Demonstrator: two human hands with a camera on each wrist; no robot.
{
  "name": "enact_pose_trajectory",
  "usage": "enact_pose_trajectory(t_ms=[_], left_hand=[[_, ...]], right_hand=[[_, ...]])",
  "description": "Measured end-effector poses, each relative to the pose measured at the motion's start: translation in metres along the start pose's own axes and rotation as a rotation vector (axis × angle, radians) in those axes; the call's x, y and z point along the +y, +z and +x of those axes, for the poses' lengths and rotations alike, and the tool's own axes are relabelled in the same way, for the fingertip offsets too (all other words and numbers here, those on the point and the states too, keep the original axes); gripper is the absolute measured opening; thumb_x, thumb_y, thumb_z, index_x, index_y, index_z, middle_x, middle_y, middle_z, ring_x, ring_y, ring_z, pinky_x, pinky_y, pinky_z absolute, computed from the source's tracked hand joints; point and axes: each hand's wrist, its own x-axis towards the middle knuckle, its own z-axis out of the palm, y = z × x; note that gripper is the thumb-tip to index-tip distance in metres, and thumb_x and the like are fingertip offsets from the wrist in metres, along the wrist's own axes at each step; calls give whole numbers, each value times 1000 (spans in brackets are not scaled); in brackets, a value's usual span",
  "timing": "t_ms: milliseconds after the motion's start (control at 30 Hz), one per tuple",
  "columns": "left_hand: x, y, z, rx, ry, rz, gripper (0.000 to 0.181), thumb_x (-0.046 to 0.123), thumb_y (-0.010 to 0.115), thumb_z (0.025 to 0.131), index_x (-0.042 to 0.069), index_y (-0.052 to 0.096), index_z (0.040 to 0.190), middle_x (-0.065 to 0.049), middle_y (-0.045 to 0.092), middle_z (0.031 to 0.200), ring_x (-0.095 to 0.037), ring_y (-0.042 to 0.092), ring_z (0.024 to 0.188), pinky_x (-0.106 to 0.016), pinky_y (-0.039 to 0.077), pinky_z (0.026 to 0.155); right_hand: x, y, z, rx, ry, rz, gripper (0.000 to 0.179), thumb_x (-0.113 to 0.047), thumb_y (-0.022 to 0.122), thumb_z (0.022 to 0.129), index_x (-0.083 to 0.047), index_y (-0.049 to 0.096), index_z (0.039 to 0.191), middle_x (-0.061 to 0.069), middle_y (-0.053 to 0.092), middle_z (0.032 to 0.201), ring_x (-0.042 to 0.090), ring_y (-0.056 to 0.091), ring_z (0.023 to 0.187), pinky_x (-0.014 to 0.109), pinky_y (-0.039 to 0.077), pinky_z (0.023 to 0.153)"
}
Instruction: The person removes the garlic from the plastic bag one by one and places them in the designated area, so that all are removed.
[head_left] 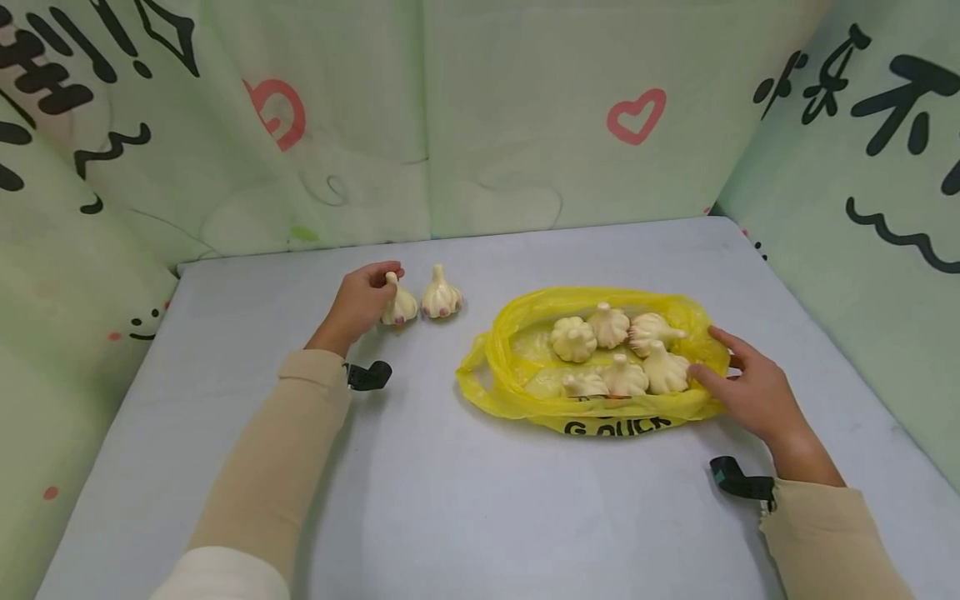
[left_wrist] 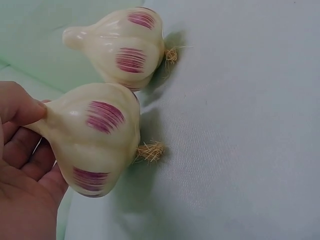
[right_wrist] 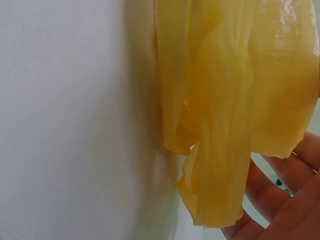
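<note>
My left hand [head_left: 363, 300] pinches the neck of a garlic bulb [head_left: 401, 307], cream with purple streaks and a tuft of brown roots. In the left wrist view this garlic bulb [left_wrist: 97, 137] is close beside a second garlic bulb [left_wrist: 125, 47], which stands upright on the table in the head view. On the right, my right hand [head_left: 757, 396] holds the rim of a yellow plastic bag [head_left: 517, 408], its thumb at the opening. Several more garlic bulbs [head_left: 573, 339] lie inside the open bag. In the right wrist view, the hanging bag [right_wrist: 220, 125] hides part of the fingers.
A white-covered table [head_left: 450, 517] carries everything. Pale green printed cloth [head_left: 510, 125] stands behind it and along both sides. A small black wrist camera [head_left: 369, 377] is strapped at the left cuff, another black camera [head_left: 738, 481] at the right.
</note>
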Motion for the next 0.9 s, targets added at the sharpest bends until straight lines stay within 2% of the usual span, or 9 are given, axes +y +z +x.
enact_pose_trajectory(t_ms=[300,433,633,900], left_hand=[[-2,-2,-1,1,37,-11,47,11,52,102,3,47,148,-12,56,142,-24,49,130,-33,45,99],[-1,-3,-1,13,5,16,50,15,55,101,4,45,149,-15,53,143,-27,49,130,-38,45,98],[0,-3,-4,48,-52,72,50,21,61,99,3,49,144,-14,53,141,-28,49,129,-39,45,101],[-1,-4,-12,27,-69,200,63,33,70,94,5,47,145,-16,49,145,-32,44,133,-46,44,101]], right_hand=[[-1,1,0,6,-4,1,76,-42,55,100,0,26,156,40,36,144,54,39,120,65,43,90],[-2,1,0,19,-11,0,75,-42,56,100,0,27,156,40,38,142,53,41,119,63,44,88],[-2,0,0,21,-7,1,76,-43,56,100,0,27,156,41,38,141,53,41,119,63,43,88],[-1,0,-1,16,5,1,77,-44,56,100,0,26,156,42,38,141,54,40,118,63,44,87]])
